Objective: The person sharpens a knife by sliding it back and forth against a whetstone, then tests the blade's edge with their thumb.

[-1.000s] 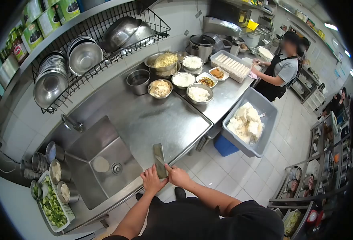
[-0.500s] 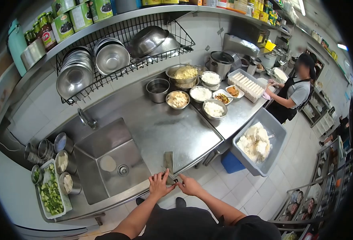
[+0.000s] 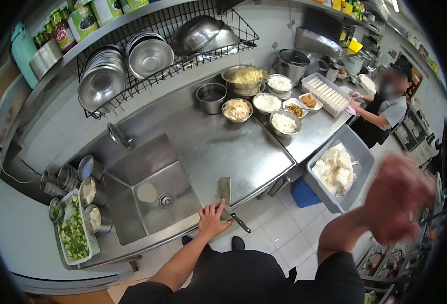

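Note:
My left hand (image 3: 213, 221) is at the front edge of the steel counter, gripping a knife near its blade, with the fingers on one side and the thumb by the handle end. The knife's black riveted handle (image 3: 240, 222) sticks out past the counter edge, over the floor. Just beyond my fingertips, a flat grey-brown rectangular piece (image 3: 224, 188) lies on the counter. My right hand (image 3: 398, 200) is raised far to the right, close to the camera and off the knife; motion smears its fingers.
Left of my hand is a steel sink (image 3: 137, 223), with a basket of chopped greens (image 3: 74, 235) beyond. Food bowls (image 3: 284, 123) stand on the counter. A grey tub (image 3: 369, 161) holds a white mass at right. A co-worker (image 3: 385, 109) stands behind it. A wire rack (image 3: 183, 65) hangs above.
My right hand has let go of the knife handle and swung up to the right. My left hand stays at the knife, whose handle now shows fully. The view has shifted slightly.

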Motion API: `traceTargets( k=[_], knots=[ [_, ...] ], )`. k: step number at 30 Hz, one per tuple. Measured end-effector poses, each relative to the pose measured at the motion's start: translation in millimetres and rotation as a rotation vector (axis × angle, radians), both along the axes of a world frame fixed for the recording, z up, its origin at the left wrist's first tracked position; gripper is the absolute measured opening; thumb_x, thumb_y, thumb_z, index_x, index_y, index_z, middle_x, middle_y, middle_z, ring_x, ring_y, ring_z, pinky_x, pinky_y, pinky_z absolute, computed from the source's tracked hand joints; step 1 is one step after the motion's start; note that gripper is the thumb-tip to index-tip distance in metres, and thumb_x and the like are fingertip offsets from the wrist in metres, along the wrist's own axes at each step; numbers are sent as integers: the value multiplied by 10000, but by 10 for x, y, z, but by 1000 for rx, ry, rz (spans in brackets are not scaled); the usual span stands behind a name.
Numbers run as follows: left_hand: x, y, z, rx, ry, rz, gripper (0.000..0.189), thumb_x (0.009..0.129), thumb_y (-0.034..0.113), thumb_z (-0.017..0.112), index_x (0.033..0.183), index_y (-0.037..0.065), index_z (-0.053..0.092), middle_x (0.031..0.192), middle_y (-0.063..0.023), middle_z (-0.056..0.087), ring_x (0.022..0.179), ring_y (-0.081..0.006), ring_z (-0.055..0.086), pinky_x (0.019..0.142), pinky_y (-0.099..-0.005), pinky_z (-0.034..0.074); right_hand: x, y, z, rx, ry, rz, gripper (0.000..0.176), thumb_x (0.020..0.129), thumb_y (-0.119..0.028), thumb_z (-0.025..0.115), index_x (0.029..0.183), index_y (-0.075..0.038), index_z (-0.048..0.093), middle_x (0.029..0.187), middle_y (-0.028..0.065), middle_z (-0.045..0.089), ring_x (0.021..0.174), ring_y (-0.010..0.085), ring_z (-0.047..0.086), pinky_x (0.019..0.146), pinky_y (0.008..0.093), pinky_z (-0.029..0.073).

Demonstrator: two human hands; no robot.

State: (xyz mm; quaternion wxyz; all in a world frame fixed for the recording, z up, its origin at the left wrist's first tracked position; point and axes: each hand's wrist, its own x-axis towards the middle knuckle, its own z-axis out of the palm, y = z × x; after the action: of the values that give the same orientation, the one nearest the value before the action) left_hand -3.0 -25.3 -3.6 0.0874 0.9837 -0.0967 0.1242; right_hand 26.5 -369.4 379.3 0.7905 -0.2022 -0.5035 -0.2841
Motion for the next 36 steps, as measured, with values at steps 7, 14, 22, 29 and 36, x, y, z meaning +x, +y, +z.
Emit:
traceTargets(
  k=[7,14,22,29,36],
  knots=[
    [5,-4,-3,-1,-8,1,936,764,663,672,1518,166,424,1154,-79,539,1068,-263,476,940,-472,324,-802,0,1188,-325,-575,-682,596,950,-475,509,1354,-39,554,1093,124,563,949,214,491,831,331,377],
    [21,-9,-30,-32,-7,-6,935,755,653,683,1515,171,428,1155,-72,538,1065,-261,478,941,-469,328,-693,236,1284,-353,-763,-921,568,992,-515,381,940,38,499,919,96,488,817,229,415,815,334,362],
    [39,-10,10,-24,-12,-5,909,747,638,697,1487,163,468,1162,-71,540,1062,-262,479,948,-461,325,-543,376,1305,-327,-751,-1006,571,993,-520,381,941,32,512,886,91,483,831,235,425,830,335,355],
    [8,4,24,-36,-2,11,915,746,636,694,1489,156,460,1150,-78,544,1045,-261,482,927,-463,332,-654,345,1415,-351,-897,-937,500,978,-469,455,938,20,553,873,77,491,873,232,457,801,350,371],
    [1,-19,45,-58,11,-2,929,731,613,717,1491,149,449,1161,-86,537,1070,-282,484,978,-502,323,-1057,161,1350,-810,-1077,-90,478,986,-447,467,1003,25,543,964,99,486,950,244,449,857,361,361]
  ],
)
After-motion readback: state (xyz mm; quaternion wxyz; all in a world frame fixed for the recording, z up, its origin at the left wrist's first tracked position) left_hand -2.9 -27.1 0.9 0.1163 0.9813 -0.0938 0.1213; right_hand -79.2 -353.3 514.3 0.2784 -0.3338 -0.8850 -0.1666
